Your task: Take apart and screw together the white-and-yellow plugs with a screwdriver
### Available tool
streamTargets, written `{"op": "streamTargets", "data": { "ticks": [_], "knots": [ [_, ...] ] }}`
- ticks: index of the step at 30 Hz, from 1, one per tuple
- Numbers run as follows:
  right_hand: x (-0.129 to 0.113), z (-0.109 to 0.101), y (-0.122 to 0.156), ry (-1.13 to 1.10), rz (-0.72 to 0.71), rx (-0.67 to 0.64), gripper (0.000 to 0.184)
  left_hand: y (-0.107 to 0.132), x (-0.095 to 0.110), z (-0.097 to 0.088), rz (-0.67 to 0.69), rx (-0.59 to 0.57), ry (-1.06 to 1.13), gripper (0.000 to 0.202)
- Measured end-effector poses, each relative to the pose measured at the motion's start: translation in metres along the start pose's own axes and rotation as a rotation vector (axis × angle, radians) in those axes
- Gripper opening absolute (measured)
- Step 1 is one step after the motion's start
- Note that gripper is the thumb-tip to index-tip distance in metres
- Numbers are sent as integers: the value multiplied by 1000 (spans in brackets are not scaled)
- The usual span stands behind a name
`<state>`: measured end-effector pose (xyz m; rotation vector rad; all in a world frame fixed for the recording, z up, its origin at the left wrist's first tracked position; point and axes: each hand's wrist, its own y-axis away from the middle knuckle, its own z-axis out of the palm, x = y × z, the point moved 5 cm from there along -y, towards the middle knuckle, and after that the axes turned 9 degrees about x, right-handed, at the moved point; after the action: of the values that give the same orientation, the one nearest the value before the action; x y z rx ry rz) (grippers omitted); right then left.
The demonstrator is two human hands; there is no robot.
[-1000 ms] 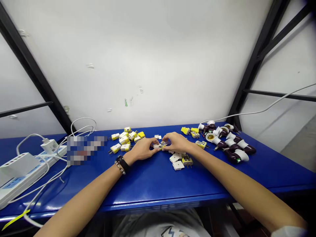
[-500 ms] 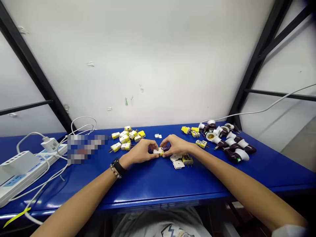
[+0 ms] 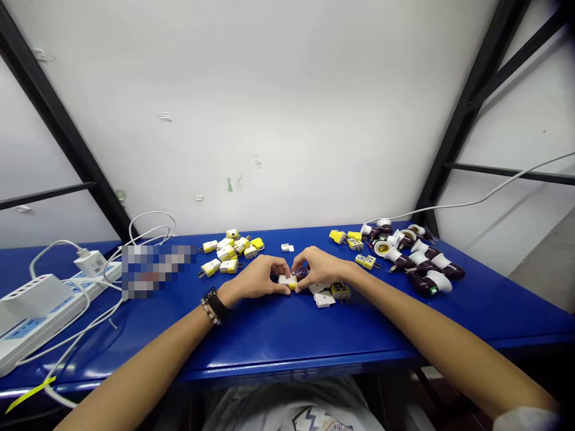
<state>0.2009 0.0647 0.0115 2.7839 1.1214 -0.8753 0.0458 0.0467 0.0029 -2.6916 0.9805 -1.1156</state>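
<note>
Blue table [image 3: 287,359] in the head view. Left hand [image 3: 256,278] at the centre, fingers pressed together on a white-and-yellow plug [image 3: 287,282]. Right hand [image 3: 321,267] just beside it, fingers closed on a dark purple socket [image 3: 300,272] touching that plug. Yellow plugs [image 3: 227,246] in a heap at 10 o'clock, white plug shells [image 3: 324,300] at 4 o'clock, lamp holders [image 3: 415,257] farther out at 3 o'clock, power strip [image 3: 40,317] at 9 o'clock.
</note>
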Motion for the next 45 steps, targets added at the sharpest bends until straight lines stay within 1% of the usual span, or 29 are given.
{"op": "streamTargets", "data": {
  "ticks": [2, 4, 6, 8, 11, 14, 17, 20, 23, 25, 28, 31, 34, 37, 39, 41, 43, 45],
  "knots": [
    [-2, 0, 1, -16, 6, -19, 42, 0, -1, -8, 26, -18, -7, 32],
    [-3, -1, 1, -49, 20, -21, 46, -1, -7, -21, 14, 47, -68, 30],
    [-4, -4, 1, -86, 35, 2, 49, -1, -18, -32, -15, 125, -189, 30],
    [-4, -10, 1, -123, 45, 55, 49, -1, -27, -35, -37, 138, -310, 28],
    [-4, -19, 2, -180, 61, 135, 47, 0, -34, -29, -45, 114, -390, 23],
    [-4, -23, 3, -185, 56, 187, 43, -1, -32, -21, -30, 100, -397, 17],
    [-6, -23, 1, -169, 27, 230, 36, -3, -30, -17, -30, 89, -403, 18],
    [-5, -25, -1, -183, 13, 344, 25, -3, -28, -13, -7, 76, -429, 19],
    [-5, -29, -2, -259, 19, 445, 25, -2, -27, -6, 53, 54, -455, 20],
    [-5, -30, -2, -304, 29, 464, 26, -1, -26, -2, 99, 48, -493, 21],
    [-6, -30, -2, -300, 33, 461, 25, 0, -25, 2, 161, 44, -554, 20],
    [-6, -28, -2, -296, 18, 471, 24, 0, -23, 0, 210, 62, -550, 18],
    [-2, -28, -3, -364, 25, 521, 26, -1, -20, -6, 253, 123, -458, 20],
    [1, -33, -2, -436, 23, 646, 30, -3, -18, -12, 239, 205, -244, 17],
    [0, -39, 0, -446, 8, 731, 33, -5, -20, -14, 166, 263, -40, 11],
    [-2, -43, 1, -498, 11, 781, 35, -7, -23, -13, 69, 320, 172, 7],
    [-3, -45, 1, -628, 36, 816, 38, -9, -26, -12, -5, 373, 345, 18],
    [-3, -46, 1, -777, 64, 850, 43, -9, -26, -12, -45, 421, 468, 28]
  ]
}}
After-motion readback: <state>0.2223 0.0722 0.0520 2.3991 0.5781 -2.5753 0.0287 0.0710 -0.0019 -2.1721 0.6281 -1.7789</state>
